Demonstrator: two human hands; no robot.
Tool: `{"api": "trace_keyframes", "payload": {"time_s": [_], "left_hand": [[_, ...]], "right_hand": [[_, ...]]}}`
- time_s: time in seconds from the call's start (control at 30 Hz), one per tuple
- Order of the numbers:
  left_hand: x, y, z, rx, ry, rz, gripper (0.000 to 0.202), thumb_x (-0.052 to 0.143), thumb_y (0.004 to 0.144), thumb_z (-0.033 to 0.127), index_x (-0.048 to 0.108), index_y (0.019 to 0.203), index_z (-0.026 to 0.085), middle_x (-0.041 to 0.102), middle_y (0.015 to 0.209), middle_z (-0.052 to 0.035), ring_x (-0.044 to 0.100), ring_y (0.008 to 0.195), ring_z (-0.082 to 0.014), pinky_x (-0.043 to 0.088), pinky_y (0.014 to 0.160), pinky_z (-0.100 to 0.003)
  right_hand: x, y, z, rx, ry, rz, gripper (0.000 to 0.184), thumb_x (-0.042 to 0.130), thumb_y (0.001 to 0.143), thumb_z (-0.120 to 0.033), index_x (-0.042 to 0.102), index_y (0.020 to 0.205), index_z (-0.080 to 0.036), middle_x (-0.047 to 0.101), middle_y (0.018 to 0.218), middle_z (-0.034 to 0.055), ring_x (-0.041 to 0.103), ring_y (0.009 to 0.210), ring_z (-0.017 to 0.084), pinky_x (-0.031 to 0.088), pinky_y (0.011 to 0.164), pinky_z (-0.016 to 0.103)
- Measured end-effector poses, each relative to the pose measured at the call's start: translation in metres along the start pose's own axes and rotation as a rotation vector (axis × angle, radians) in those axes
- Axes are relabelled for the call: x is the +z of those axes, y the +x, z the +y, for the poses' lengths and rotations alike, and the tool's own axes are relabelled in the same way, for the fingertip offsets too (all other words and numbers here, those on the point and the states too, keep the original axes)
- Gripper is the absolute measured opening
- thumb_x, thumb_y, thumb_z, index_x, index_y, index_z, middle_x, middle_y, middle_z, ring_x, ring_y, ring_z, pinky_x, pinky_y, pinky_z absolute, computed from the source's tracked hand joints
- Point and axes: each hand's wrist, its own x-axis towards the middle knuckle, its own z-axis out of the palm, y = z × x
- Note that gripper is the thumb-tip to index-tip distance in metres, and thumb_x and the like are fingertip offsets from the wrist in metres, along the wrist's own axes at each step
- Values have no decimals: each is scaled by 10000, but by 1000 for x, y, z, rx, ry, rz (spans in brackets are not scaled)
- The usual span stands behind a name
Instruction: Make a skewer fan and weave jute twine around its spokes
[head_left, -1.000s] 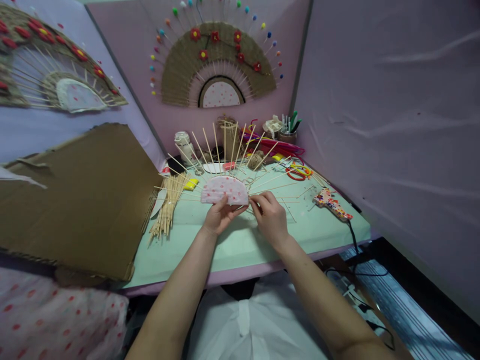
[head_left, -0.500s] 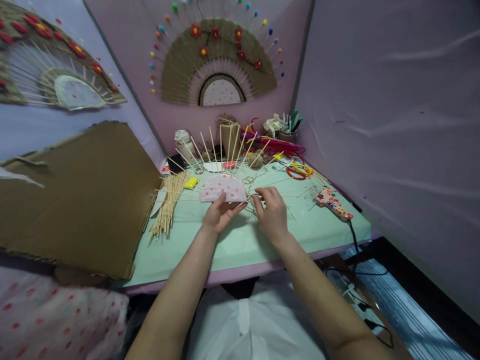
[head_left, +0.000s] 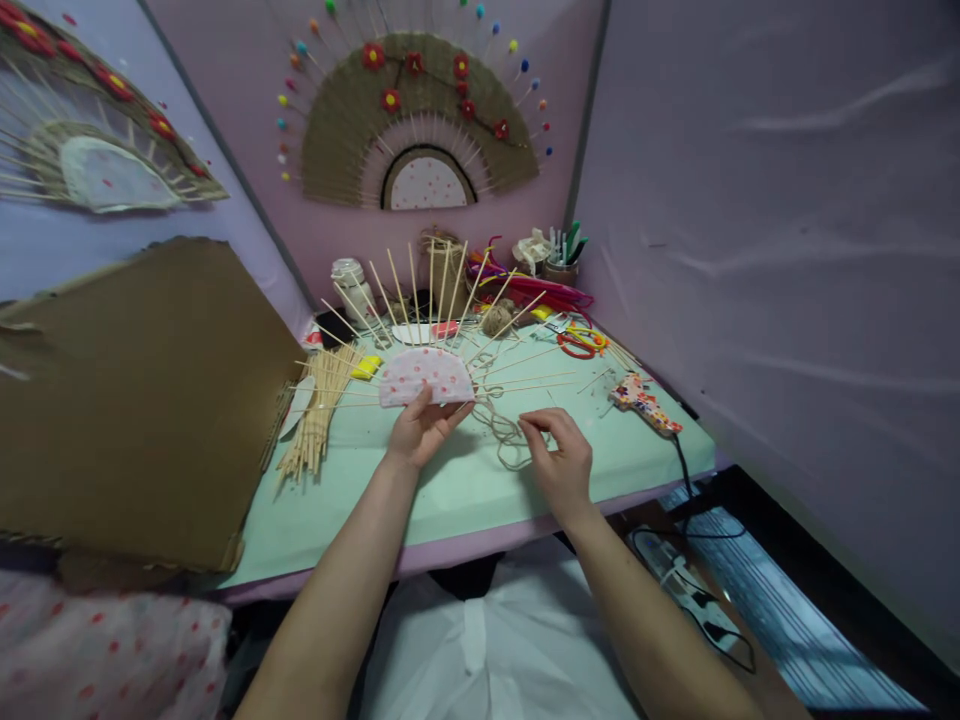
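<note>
Left hand (head_left: 420,430): we pinch the lower edge of the fan (head_left: 426,377), tilting it up off the table (head_left: 465,495).
Right hand (head_left: 562,465): our fingers are closed on a strand of twine (head_left: 504,432), apart from the left hand.
Fan: dotted half-round, sticks splayed outward, mid-table.
Twine: loose loops lying between our hands.
Risk: we judge that a sharp tug could snag the loops on the sticks, bending or loosening them.
</note>
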Motion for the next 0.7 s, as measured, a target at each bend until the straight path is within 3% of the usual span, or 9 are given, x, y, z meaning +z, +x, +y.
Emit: {"api": "trace_keyframes", "payload": {"time_s": [0.13,0.2,0.27,0.37,0.47,0.57,0.63,0.7], "left_hand": [[0,2,0,2,3,-6,151,540,858,220,606,976,153,710,913,-95,675,892,-234,477,942,-491],[0,2,0,3,4,-12,147,540,857,214,610,972,156,711,913,-91,678,879,-228,481,939,-484],[0,2,0,4,6,-22,143,540,857,211,613,966,155,712,924,-94,679,874,-227,482,938,-480],[1,2,0,12,10,-32,126,545,853,209,617,942,156,711,945,-95,677,893,-237,484,935,-482],[1,2,-1,22,16,-23,97,556,846,203,618,910,165,715,906,-78,678,882,-232,482,936,-489],[1,3,-1,24,23,-14,95,553,847,200,621,905,167,716,879,-74,681,865,-229,483,932,-490],[1,3,-2,25,27,-10,104,551,848,200,623,915,167,716,882,-79,682,862,-232,485,928,-490],[1,2,-1,27,31,-9,113,555,845,203,624,927,166,714,899,-86,681,870,-233,482,930,-490]], "right_hand": [[-41,5,26,194,-84,123,314,644,789,-397,518,586,-194,492,567,-38,465,560,124,392,579,262],[-66,10,43,293,-165,192,425,561,831,-451,445,510,-199,419,495,-46,416,507,116,360,548,260],[-90,18,61,362,-290,264,442,445,882,-454,508,534,-189,493,513,-15,471,536,136,376,585,275],[-118,31,86,379,-372,342,303,520,810,-416,662,777,-151,660,730,64,578,697,188,424,680,306],[-133,39,103,425,-265,386,321,597,726,-409,688,850,-127,688,783,92,603,709,198,452,692,321],[-139,42,110,495,-196,436,330,662,665,-455,670,723,-130,651,645,49,571,597,171,444,616,303],[-140,42,112,564,-115,499,405,643,673,-548,615,614,-148,585,538,16,525,511,145,423,542,283],[-141,42,111,632,82,511,501,552,716,-651,592,622,-161,584,546,19,530,496,136,426,508,270]]}}
